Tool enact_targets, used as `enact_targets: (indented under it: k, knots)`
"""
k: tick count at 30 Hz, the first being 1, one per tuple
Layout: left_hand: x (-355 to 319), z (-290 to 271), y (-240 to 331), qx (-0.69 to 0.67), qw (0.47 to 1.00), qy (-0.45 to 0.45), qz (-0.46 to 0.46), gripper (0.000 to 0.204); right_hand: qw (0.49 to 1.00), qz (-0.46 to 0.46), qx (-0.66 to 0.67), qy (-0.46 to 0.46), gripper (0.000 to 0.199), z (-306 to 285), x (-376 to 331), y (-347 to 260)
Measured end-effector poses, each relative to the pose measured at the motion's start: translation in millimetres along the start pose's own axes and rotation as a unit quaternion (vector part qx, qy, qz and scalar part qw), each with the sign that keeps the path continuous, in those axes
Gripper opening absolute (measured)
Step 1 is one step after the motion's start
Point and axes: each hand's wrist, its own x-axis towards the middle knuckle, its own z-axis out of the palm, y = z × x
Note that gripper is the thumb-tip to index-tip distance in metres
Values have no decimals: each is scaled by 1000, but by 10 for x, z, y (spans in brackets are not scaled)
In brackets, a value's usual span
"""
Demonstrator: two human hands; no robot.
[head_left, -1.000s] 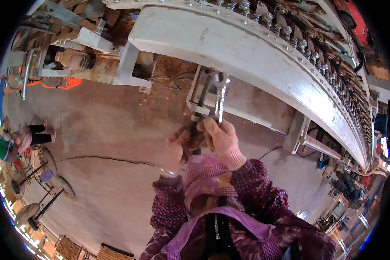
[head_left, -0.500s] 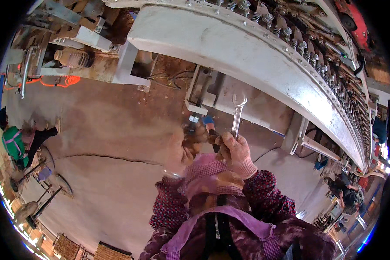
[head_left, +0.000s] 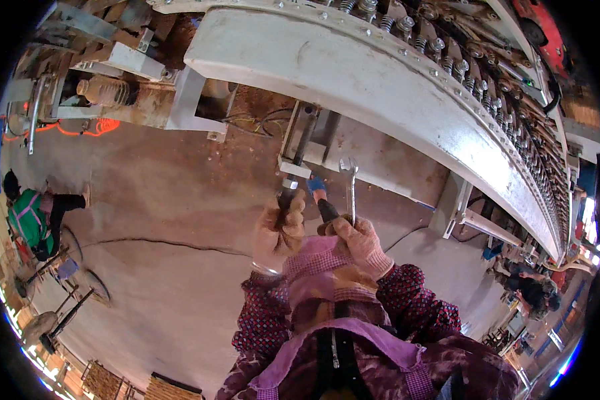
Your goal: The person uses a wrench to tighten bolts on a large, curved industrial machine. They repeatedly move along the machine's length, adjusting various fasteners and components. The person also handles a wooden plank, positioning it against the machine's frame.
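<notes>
Your silver metal open-ended wrench (head_left: 351, 190) stands upright in the middle of the view, its open end towards 12 o'clock and touching nothing. Your gloved right hand (head_left: 361, 243) grips its lower end at 6 o'clock. A second ago that open end was up by the frame and your hands were together; now the wrench is lower and your hands are apart, so, as I judge it, only your left is at the fitting.

At 8 o'clock from the wrench, your gloved left hand (head_left: 281, 232) curls round a dark cylindrical piece (head_left: 286, 199); how tightly, I can't tell. Just above that is a shiny metal nut (head_left: 290, 182), under a pale steel bracket (head_left: 293, 169), with a dark round rod (head_left: 305, 139) at 11 o'clock.

Further out, a long white steel beam (head_left: 313, 67) crosses at 12 o'clock, a row of coil springs (head_left: 421, 44) at 1. A person in a green top (head_left: 25, 219) is well apart at 9.
</notes>
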Motion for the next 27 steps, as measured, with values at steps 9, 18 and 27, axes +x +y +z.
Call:
enact_targets:
  k: [9, 18, 27]
  knots:
    - [8, -81, -322, 297, 928, 165, 151, 42, 999, -7, -44, -13, 35, 62, -14, -10]
    - [130, -48, -207, 576, 755, 156, 273, 41, 999, -18, -44, -18, 35, 1, 16, 80]
    - [-44, 71, 26, 84, 994, 76, -8, 37, 999, -5, -38, -2, 33, 15, 30, 74]
